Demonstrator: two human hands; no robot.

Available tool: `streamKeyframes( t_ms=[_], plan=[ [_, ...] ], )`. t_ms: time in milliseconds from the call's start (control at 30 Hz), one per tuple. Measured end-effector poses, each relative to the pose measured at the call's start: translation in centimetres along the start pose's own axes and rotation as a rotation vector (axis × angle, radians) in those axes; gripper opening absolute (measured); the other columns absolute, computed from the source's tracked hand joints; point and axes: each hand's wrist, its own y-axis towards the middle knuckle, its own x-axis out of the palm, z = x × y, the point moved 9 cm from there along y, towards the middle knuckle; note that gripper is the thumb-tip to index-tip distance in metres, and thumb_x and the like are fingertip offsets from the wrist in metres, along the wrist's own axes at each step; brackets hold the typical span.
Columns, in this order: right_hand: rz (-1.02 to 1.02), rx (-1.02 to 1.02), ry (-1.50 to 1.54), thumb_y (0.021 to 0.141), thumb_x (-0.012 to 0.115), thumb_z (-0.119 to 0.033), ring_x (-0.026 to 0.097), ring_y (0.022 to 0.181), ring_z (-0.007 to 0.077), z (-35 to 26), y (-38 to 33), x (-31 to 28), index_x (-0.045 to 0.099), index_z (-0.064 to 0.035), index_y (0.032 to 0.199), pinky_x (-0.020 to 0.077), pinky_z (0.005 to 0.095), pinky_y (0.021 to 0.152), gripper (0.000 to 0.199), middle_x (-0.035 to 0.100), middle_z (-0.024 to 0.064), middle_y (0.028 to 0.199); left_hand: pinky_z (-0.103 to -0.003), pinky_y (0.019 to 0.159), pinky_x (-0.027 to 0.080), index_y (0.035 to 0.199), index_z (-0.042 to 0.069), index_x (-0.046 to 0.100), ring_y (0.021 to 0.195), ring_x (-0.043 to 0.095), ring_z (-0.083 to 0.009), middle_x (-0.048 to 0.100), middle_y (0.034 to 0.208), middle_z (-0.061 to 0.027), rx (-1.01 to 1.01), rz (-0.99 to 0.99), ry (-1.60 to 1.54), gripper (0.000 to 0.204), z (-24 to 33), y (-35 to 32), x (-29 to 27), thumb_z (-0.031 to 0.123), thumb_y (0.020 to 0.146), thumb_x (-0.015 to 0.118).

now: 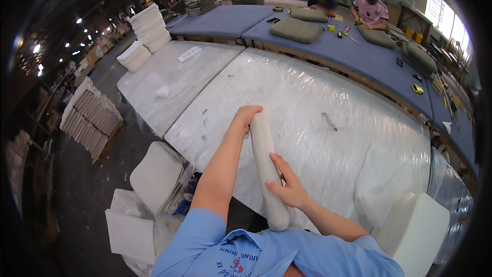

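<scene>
A pale grey-beige cushion (263,146) stands on its narrow edge in front of me, its near end against my shirt. At its far end my left hand (248,117) is closed round the corner, with some fingers hidden behind it. My right hand (290,186) holds the cushion's right side nearer to me, thumb and fingers pressed on the cover. Beneath it lies a table (318,123) wrapped in shiny clear plastic film.
White foam pads (156,177) with plastic bags are at my lower left, a thick white foam block (417,225) at my lower right. Beyond, blue-topped tables (328,51) carry green cushions (296,30) and tools. Two people work there. Stacked white pads (148,25) stand far left.
</scene>
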Motion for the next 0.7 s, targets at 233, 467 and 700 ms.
streamKeyframes(
  t_ms=[233,467,700],
  plan=[
    [-0.061,0.007,0.049,0.092,0.069,-0.026,0.029,0.155,0.0344,-0.8,0.4,-0.4,0.034,-0.0091,0.162,0.0291,0.0417,0.123,0.08,0.029,0.0232,0.167,-0.048,0.071,0.057,0.106,-0.012,0.067,0.083,0.071,-0.0334,0.071,0.101,-0.0225,0.078,0.113,-0.195,0.035,-0.5,0.5,-2.3,0.017,0.087,0.069],
    [-0.11,0.307,0.382,0.111,0.046,-0.032,0.045,0.146,0.0237,1.8,-9.8,-1.7,0.054,-0.0023,0.149,0.0309,0.0389,0.122,0.049,0.054,0.0121,0.154,-0.041,0.081,0.061,0.105,-0.006,0.07,0.089,0.074,-0.0291,0.074,0.1,-0.0177,0.171,0.216,-0.395,0.029,-5.6,-7.9,-13.8,0.019,0.098,0.056],
    [0.107,-0.035,0.008,0.113,0.032,-0.033,0.052,0.137,0.0235,0.7,-12.3,-4.1,0.065,0.0009,0.136,0.0358,0.0394,0.118,0.052,0.062,0.0134,0.143,-0.052,0.09,0.059,0.131,-0.01,0.053,0.105,0.07,-0.0378,0.064,0.127,-0.0241,0.182,0.717,-0.642,0.046,-10.1,-19.0,-17.2,0.025,0.101,0.058]
  ],
)
